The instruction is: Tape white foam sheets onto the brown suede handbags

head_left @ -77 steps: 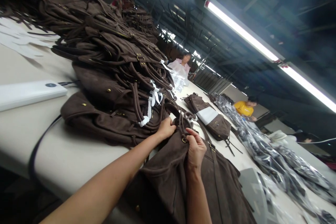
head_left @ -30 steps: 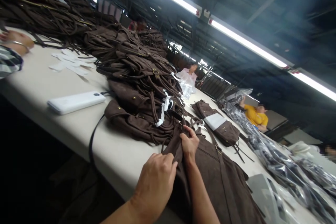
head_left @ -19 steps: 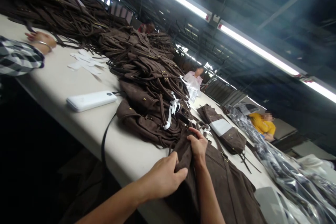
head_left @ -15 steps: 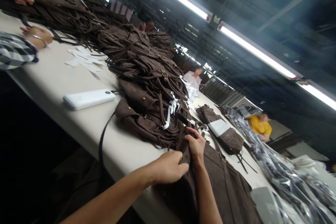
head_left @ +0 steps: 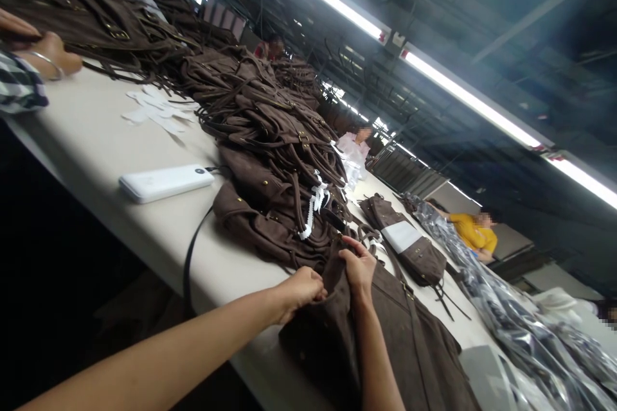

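A dark brown bag with a strap and brass-coloured buckle lies at the near edge of the table, directly under my hands. My left hand is closed on the bag's left edge, its fingertips pressed into the fabric. Higher up on the same bag, my right hand pinches the edge between thumb and fingers. Just beyond both hands sits a heap of similar brown bags, with a white ruffled strip hanging over one handle.
A white power bank with a black cable rests left on the pale table, near white paper strips. A co-worker's hand is at the far left. Another brown bag and clear plastic wrapping lie to the right.
My left hand has moved left and slightly up along the bag's edge, drawing the fabric outward. My right hand stays nearly in place. The co-worker's hands at left have shifted left, with a bag pulled nearer.
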The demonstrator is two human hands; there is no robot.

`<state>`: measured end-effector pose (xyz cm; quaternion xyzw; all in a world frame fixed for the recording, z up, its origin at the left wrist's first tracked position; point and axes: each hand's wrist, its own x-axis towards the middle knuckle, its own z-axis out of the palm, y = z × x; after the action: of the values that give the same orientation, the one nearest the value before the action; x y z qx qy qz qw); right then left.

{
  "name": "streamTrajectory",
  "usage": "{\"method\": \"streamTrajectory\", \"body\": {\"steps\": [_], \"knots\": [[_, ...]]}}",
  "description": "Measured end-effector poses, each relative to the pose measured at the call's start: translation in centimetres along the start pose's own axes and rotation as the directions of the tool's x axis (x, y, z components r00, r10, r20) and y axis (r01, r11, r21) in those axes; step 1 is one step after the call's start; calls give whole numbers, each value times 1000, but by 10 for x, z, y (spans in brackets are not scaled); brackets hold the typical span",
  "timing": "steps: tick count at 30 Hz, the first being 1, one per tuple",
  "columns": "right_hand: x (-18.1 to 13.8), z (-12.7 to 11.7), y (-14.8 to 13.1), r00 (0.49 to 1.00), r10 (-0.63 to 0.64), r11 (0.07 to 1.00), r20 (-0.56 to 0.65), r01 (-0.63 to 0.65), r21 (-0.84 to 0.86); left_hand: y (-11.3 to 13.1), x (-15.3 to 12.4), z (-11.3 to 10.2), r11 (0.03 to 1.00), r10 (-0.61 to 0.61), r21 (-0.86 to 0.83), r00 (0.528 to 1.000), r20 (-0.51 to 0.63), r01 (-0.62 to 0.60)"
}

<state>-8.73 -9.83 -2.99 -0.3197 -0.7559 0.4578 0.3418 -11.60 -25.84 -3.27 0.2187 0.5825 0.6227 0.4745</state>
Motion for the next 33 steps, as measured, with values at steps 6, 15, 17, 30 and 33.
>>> {"method": "streamTrajectory", "body": {"steps": [6, 15, 17, 30, 33], "knots": [[-2, -3, 0, 999, 2, 997, -32, 0, 74, -10, 13, 4, 953, 151, 275, 986, -72, -126], [-8, -8, -13, 998, 0, 996, -55, 5, 91, 0, 0, 14, 886, 299, 333, 947, 119, -322], [-8, -8, -14, 998, -11, 997, -61, 16, 79, 0, -1, 13, 918, 300, 190, 922, 244, -349], [-2, 8, 2, 1000, 1, 996, 5, -1, -94, -4, -3, -1, 985, -151, -13, 887, 437, 174], [-5, -1, -3, 988, 2, 999, -151, -8, -42, 1, 2, 2, 978, -111, 207, 929, 353, 38]]}}
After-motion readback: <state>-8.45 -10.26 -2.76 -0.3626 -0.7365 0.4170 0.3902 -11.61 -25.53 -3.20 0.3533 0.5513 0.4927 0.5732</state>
